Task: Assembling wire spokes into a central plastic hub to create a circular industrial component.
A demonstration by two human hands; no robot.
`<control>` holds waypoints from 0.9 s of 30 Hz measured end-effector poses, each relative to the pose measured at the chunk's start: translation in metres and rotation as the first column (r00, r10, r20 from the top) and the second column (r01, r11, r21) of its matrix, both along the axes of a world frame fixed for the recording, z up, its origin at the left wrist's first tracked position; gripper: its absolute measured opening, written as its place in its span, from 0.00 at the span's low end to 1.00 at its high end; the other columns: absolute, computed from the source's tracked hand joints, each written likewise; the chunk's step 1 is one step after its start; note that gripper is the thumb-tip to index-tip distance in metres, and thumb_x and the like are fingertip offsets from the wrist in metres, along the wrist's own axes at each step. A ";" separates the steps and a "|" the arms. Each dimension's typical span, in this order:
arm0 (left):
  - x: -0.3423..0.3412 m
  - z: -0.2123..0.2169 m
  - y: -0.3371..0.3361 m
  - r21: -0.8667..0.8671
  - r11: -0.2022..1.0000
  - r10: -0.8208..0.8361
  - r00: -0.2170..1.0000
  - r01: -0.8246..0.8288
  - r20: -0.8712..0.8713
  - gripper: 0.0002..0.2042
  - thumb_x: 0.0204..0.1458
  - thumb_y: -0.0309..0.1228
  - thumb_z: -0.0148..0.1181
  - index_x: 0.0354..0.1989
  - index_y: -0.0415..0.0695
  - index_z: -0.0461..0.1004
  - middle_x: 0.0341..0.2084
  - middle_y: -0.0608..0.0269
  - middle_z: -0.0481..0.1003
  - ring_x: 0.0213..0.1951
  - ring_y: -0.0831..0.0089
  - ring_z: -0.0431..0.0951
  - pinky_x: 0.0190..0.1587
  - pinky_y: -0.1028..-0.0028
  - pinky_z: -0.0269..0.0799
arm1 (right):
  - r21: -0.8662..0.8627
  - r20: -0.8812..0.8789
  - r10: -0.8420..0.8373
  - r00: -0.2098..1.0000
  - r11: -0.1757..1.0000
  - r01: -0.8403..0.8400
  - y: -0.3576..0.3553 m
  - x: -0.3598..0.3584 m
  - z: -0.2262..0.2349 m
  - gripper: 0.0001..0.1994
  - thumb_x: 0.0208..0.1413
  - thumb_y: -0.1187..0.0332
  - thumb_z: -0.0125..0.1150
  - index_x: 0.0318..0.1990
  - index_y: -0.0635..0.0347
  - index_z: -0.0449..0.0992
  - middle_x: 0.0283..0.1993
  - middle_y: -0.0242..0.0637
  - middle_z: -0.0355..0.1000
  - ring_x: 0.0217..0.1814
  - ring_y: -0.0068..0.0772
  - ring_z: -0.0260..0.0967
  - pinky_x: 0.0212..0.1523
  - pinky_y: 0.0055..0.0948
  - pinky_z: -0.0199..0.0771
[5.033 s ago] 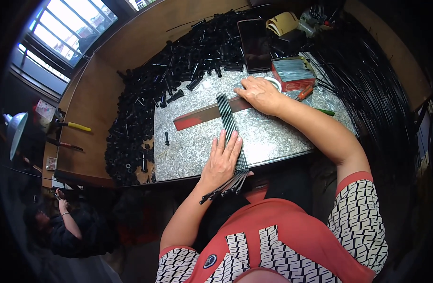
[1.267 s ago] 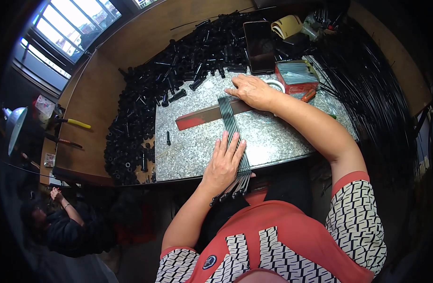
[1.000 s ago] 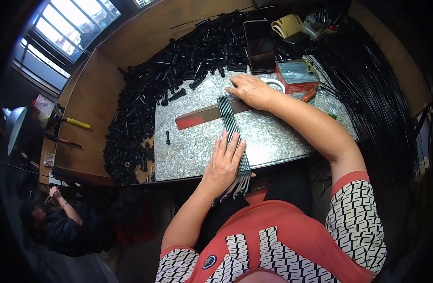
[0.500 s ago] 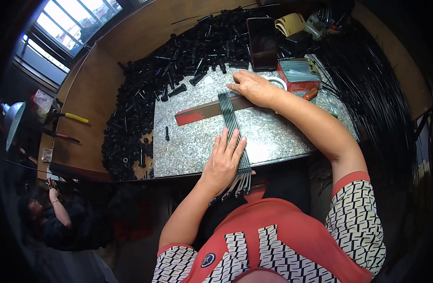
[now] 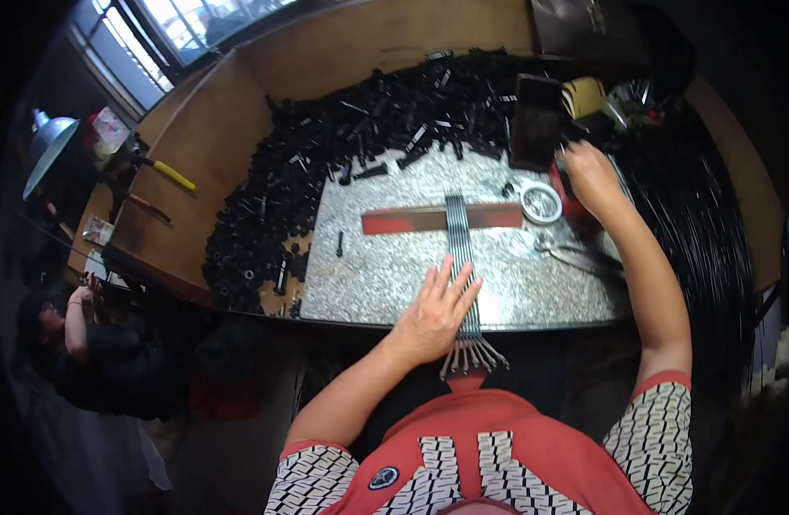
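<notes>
My left hand lies with fingers spread on a row of thin dark rods placed side by side. The rods cross a red-brown flat bar on the speckled slab, and their knobbed lower ends fan out past the front edge. My right hand is at the red box at the right, fingers bent down at its top. Whatever those fingers hold is hidden, and the hand covers most of the box. A round white-rimmed dish sits just left of it.
Black bolt-like parts heap along the back and left of the speckled slab. One small bolt lies alone. Pliers, a dark phone and long black rods are at the right. Another person sits far left.
My right hand has gone from beside the bar's top edge to the red box, uncovering the dish. My left hand stays on the rods. The whole view has shifted.
</notes>
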State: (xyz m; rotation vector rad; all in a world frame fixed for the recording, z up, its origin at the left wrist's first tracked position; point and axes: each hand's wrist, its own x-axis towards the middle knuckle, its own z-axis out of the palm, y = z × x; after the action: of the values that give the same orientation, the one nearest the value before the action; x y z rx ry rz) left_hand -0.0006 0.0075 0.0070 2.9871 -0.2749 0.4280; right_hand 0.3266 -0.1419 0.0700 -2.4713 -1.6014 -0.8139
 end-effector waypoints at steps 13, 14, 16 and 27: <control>-0.014 0.014 -0.005 -0.202 0.976 -0.071 0.996 0.080 0.049 0.46 0.40 0.59 0.63 0.65 0.42 0.58 0.66 0.48 0.54 0.68 0.46 0.47 0.64 0.40 0.44 | -0.044 -0.084 -0.165 0.983 0.986 0.162 -0.041 0.010 -0.017 0.06 0.46 0.77 0.51 0.29 0.65 0.76 0.35 0.51 0.74 0.42 0.51 0.72 0.44 0.42 0.73; -0.015 0.019 -0.007 -0.334 0.936 -0.081 0.992 0.110 0.100 0.47 0.36 0.54 0.70 0.63 0.40 0.60 0.65 0.50 0.58 0.68 0.50 0.51 0.65 0.44 0.45 | -0.031 -0.118 -0.160 0.980 0.987 0.157 -0.042 0.007 -0.015 0.06 0.46 0.78 0.51 0.30 0.66 0.74 0.37 0.51 0.73 0.44 0.52 0.71 0.47 0.42 0.71; -0.016 0.034 -0.008 -0.581 0.797 -0.151 0.986 0.166 0.074 0.46 0.36 0.51 0.71 0.63 0.39 0.60 0.63 0.50 0.61 0.66 0.52 0.56 0.66 0.49 0.46 | 0.006 -0.160 -0.167 0.973 0.985 0.170 -0.044 0.001 -0.008 0.05 0.46 0.78 0.53 0.30 0.66 0.74 0.37 0.52 0.72 0.44 0.53 0.70 0.47 0.43 0.70; -0.021 0.109 -0.034 -0.754 0.496 -0.154 0.898 0.431 0.411 0.09 0.49 0.21 0.63 0.39 0.37 0.76 0.34 0.56 0.81 0.39 0.66 0.82 0.53 0.64 0.73 | 0.382 -0.417 0.154 0.896 0.924 0.019 -0.049 -0.065 0.037 0.06 0.53 0.82 0.54 0.34 0.65 0.63 0.28 0.51 0.68 0.31 0.52 0.71 0.32 0.41 0.69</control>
State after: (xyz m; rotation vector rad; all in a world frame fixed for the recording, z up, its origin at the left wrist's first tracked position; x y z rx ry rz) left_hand -0.0212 -0.0269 0.1162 1.8599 -0.4495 0.7125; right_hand 0.2619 -0.1907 0.1071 -2.1108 -1.2265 -0.4477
